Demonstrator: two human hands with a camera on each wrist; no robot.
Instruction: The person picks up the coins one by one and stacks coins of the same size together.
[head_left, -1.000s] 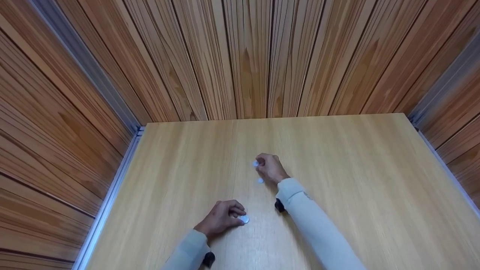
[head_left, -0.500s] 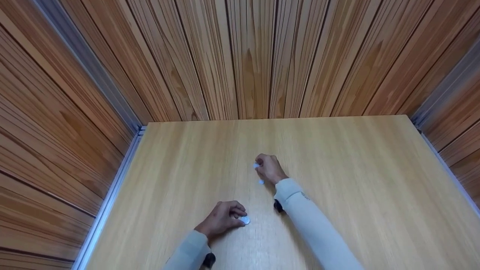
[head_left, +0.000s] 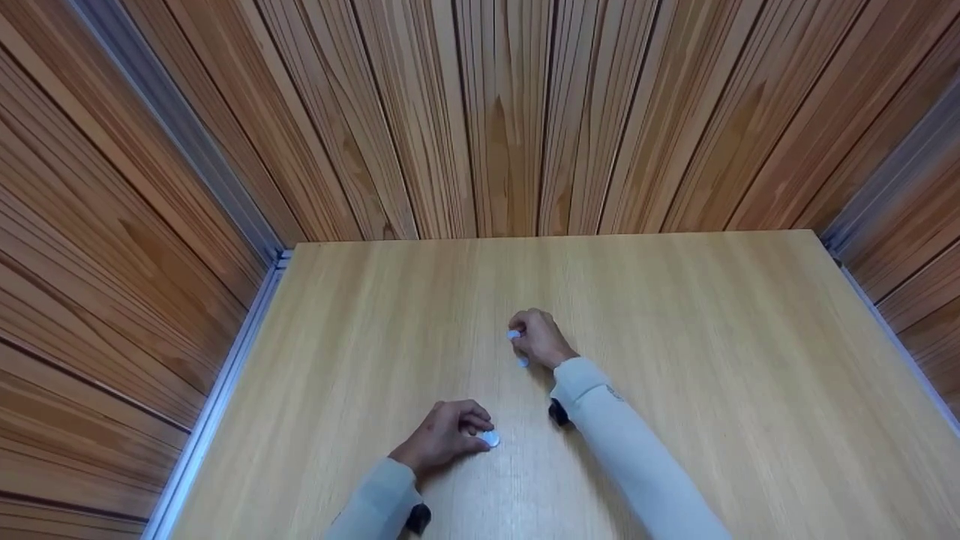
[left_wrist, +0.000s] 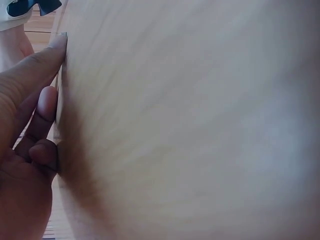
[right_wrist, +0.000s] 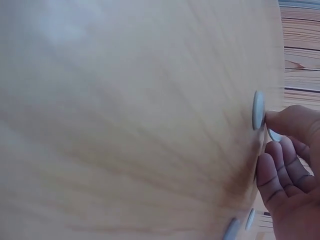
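Note:
In the head view, my left hand [head_left: 446, 431] rests low on the table, thumb and forefinger at the edges of a pale round disc [head_left: 490, 438]. Farther up, my right hand [head_left: 541, 339] pinches a similar disc [head_left: 514, 334] at its fingertips. A second small disc [head_left: 523, 361] lies just below those fingers, partly covered by the hand. The right wrist view has a disc [right_wrist: 258, 110] at the thumb tip and another disc [right_wrist: 274, 135] between thumb and fingers. In the left wrist view the left hand [left_wrist: 30, 145] shows, but its disc cannot be made out.
Two more pale discs, a nearer disc [right_wrist: 231, 229] and a farther disc [right_wrist: 250, 219], show low in the right wrist view. The wooden table [head_left: 360, 330] meets a plank wall [head_left: 495, 120] at the back, with metal rails [head_left: 217, 390] along the sides.
The disc in my right hand has slid slightly nearer to the small disc below it, so their gap is narrower. My left hand has stayed in place.

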